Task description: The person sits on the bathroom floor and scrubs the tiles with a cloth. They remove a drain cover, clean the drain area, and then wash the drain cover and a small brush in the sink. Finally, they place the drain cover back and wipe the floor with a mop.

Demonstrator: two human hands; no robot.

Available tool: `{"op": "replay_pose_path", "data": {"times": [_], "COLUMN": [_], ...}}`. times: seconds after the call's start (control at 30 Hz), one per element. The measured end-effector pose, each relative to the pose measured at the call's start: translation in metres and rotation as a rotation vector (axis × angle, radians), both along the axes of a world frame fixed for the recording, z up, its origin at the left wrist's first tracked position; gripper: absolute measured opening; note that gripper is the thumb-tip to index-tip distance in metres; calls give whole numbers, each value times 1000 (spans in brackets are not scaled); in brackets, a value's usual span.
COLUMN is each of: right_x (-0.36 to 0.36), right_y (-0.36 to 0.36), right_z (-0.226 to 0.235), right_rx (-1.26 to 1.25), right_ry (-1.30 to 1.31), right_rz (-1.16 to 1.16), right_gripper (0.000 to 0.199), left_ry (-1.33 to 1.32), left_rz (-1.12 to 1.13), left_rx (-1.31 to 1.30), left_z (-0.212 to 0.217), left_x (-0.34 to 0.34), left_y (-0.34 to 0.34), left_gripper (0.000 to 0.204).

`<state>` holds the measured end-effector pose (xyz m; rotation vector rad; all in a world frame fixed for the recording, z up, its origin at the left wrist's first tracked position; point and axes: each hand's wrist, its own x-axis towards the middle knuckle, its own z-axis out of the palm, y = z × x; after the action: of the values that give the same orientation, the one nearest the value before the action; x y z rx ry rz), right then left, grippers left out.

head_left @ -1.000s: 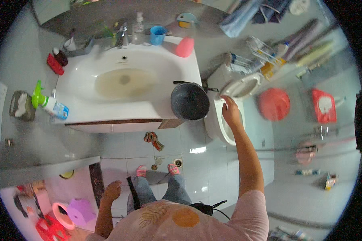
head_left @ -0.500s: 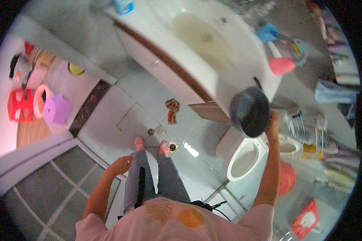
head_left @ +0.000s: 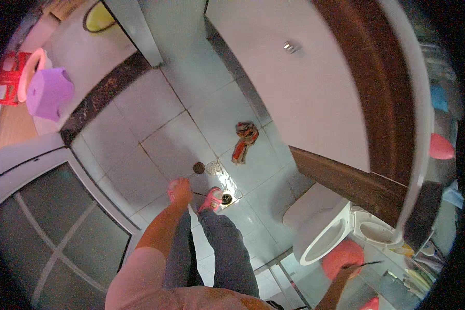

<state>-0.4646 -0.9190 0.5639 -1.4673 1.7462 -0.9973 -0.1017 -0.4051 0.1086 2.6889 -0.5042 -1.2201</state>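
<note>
My left hand [head_left: 183,190] reaches down in front of the left pink shoe [head_left: 173,192]. Nothing shows in it, and its fingers look loosely stretched. Low on the right, my right hand [head_left: 349,270] is in front of a round red container [head_left: 338,256]. A thin dark stick-like thing [head_left: 371,263] juts from its fingers, which look closed; the kind cannot be made out. Past the rim of the white washbasin counter [head_left: 417,170], a dark shape [head_left: 423,214] appears, possibly the pot. A crumpled orange and brown cloth [head_left: 245,140] lies on the tiled floor.
A white cabinet [head_left: 315,72] with dark brown trim takes up the upper right. Below it stands a white toilet [head_left: 328,240]. A floor drain [head_left: 227,198] lies by my right shoe. A glazed door [head_left: 62,232] and a purple stool [head_left: 51,93] are at left.
The dark pot has left my right hand, which has moved lower and toward the red container. My left hand has moved forward over the shoe. The view has shifted lower, nearer the cabinet.
</note>
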Motion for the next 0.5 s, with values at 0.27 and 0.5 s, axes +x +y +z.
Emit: {"op": "replay_pose_path", "data": {"times": [0.27, 0.5], "right_x": [-61, 231], "right_y": [157, 227], "right_z": [-291, -505], "right_rx": [832, 209], "right_ry": [497, 698], "right_rz": [567, 1472], "right_gripper": [13, 19], "left_ry": [-318, -449], "left_rz": [-316, -506], "left_rx": [-262, -424], "left_z": [-113, -172], "left_x": [20, 18], "left_y": [-7, -22], "left_gripper": [48, 41]}}
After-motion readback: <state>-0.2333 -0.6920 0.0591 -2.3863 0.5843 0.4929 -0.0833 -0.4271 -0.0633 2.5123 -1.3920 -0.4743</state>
